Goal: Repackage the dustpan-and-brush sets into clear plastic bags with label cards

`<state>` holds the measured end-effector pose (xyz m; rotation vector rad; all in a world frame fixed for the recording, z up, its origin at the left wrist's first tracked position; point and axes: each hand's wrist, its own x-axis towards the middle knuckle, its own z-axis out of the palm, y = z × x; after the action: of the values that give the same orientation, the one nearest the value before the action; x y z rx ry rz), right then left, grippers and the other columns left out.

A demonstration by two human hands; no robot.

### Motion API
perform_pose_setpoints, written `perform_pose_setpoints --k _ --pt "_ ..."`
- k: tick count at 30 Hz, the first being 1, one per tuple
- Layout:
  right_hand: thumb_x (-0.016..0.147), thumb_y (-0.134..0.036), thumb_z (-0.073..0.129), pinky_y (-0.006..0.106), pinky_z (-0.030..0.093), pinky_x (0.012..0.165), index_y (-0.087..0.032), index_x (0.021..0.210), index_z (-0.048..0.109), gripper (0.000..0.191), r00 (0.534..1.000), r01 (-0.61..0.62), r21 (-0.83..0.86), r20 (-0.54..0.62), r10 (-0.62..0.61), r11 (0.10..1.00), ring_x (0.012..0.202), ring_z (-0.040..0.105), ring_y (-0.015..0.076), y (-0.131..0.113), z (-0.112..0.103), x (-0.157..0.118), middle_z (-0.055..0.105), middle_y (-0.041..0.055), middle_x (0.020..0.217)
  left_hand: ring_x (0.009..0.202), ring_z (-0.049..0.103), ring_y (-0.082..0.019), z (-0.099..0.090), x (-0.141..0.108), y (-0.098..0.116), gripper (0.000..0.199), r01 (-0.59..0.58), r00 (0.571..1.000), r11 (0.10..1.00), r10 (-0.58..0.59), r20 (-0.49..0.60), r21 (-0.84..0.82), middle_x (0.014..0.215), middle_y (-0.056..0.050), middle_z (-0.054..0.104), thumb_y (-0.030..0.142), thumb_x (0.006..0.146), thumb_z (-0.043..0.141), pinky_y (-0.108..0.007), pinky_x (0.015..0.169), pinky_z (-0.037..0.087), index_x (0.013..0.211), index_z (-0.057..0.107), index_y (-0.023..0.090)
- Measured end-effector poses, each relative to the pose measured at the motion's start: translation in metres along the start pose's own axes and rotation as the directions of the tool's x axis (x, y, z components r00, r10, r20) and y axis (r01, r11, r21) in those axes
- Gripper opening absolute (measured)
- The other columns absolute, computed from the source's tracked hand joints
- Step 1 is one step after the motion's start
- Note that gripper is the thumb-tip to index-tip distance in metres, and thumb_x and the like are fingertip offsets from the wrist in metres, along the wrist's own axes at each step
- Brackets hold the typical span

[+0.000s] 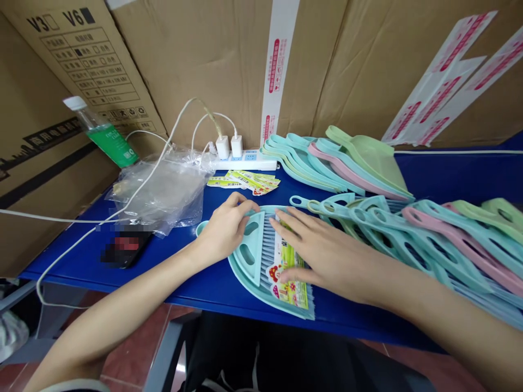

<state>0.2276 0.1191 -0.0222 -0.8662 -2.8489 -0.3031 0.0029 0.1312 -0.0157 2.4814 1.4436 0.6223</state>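
Observation:
A light-blue dustpan [241, 283] lies on the blue table in front of me, with a matching hand brush [254, 256] nested in it, grey bristles to the right. On the bristles rests a colourful printed label card [292, 272]. My left hand [223, 226] is closed over the handle side of the brush, fingers bent at its upper edge; its exact hold on brush or pan is partly hidden. Lying flat with fingers stretched, my right hand [322, 245] presses on the card and covers part of it.
Hand brushes [429, 239] lie in a row at right, stacked dustpans [339, 163] behind them. More label cards [245, 181] sit near a power strip [249, 159]. Plastic bags [163, 188], a bottle [108, 139], a phone [126, 247] and a loose white cable [81, 239] are at left. Cardboard boxes [204, 65] stand behind.

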Motion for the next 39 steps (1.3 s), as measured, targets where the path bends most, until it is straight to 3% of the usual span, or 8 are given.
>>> perform_pose_setpoints --k 6,10,14,21,28,32,35,39 --pt "0.092 -0.070 0.028 0.049 0.047 0.104 -0.005 0.144 0.047 0.085 0.998 -0.047 0.062 0.045 0.044 0.997 0.138 0.040 0.0364 0.001 0.004 -0.004 0.045 0.0223 0.148 0.096 0.064 -0.021 -0.019 -0.005 -0.008 0.033 0.024 0.993 0.999 -0.027 0.116 0.025 0.109 -0.008 0.063 0.021 0.096 0.039 -0.037 0.085 0.052 0.127 0.049 0.018" --pt "0.093 -0.068 0.028 0.053 0.044 0.105 -0.002 0.145 0.042 0.086 0.995 -0.043 0.094 0.091 0.035 0.995 0.139 0.035 0.0397 0.001 0.002 -0.003 0.040 0.0243 0.150 0.087 0.067 -0.021 -0.023 -0.005 -0.011 0.030 0.127 0.970 0.991 -0.131 0.203 0.034 0.101 -0.006 0.070 0.021 0.097 0.035 -0.036 0.079 0.051 0.118 0.056 0.018" --pt "0.092 -0.069 0.025 0.057 0.040 0.107 0.000 0.146 0.040 0.089 0.990 -0.060 0.154 0.137 0.039 0.986 0.141 0.030 0.0412 0.001 0.001 -0.002 0.038 0.0251 0.151 0.090 0.067 -0.020 -0.020 -0.003 -0.008 0.029 0.125 0.976 0.992 -0.117 0.185 -0.032 0.103 -0.004 0.072 0.016 0.095 0.035 -0.032 0.079 0.048 0.107 0.062 0.020" --pt "0.094 -0.068 0.023 0.058 0.040 0.107 -0.008 0.150 0.036 0.083 0.985 -0.150 0.253 0.121 0.123 0.956 0.145 0.024 0.0363 0.008 -0.003 -0.003 0.031 0.0204 0.156 0.068 0.063 -0.015 -0.021 -0.004 -0.007 0.024 0.159 0.965 0.985 -0.140 0.221 -0.071 0.083 0.000 0.071 0.027 0.096 0.041 -0.025 0.063 0.043 0.107 0.062 0.020" --pt "0.099 -0.052 0.029 0.052 0.051 0.097 -0.017 0.148 0.041 0.062 0.983 -0.186 0.188 0.033 0.183 0.964 0.134 0.046 0.0332 0.011 0.001 0.005 0.044 0.0186 0.150 0.062 0.056 -0.012 -0.021 -0.006 -0.008 0.020 0.147 0.962 0.970 -0.094 0.256 -0.194 0.077 0.002 0.066 0.025 0.094 0.044 -0.022 0.059 0.041 0.102 0.061 0.019" --pt "0.101 -0.033 0.030 0.043 0.058 0.080 -0.013 0.142 0.049 0.050 0.975 -0.220 0.120 -0.009 0.222 0.968 0.110 0.066 0.0292 0.012 -0.004 0.012 0.066 0.0173 0.127 0.065 0.057 -0.012 -0.022 -0.006 -0.007 0.021 0.146 0.959 0.963 -0.081 0.270 -0.228 0.079 0.000 0.066 0.025 0.094 0.043 -0.023 0.062 0.042 0.104 0.061 0.018" --pt "0.095 -0.013 0.032 0.039 0.058 0.073 -0.009 0.133 0.057 0.046 0.974 -0.226 0.073 -0.014 0.227 0.972 0.098 0.070 0.0279 0.015 -0.007 0.014 0.073 0.0170 0.110 0.063 0.055 -0.011 -0.022 -0.007 -0.006 0.022 0.136 0.958 0.955 -0.059 0.280 -0.265 0.077 0.001 0.064 0.025 0.094 0.043 -0.022 0.060 0.042 0.104 0.061 0.018" --pt "0.089 -0.004 0.031 0.039 0.059 0.078 -0.012 0.128 0.062 0.050 0.969 -0.233 0.152 -0.049 0.243 0.961 0.101 0.070 0.0260 0.023 -0.007 0.014 0.072 0.0139 0.115 0.062 0.054 -0.011 -0.024 -0.008 -0.008 0.022 0.133 0.957 0.944 -0.042 0.288 -0.303 0.077 0.001 0.063 0.026 0.094 0.043 -0.021 0.059 0.041 0.103 0.061 0.017"
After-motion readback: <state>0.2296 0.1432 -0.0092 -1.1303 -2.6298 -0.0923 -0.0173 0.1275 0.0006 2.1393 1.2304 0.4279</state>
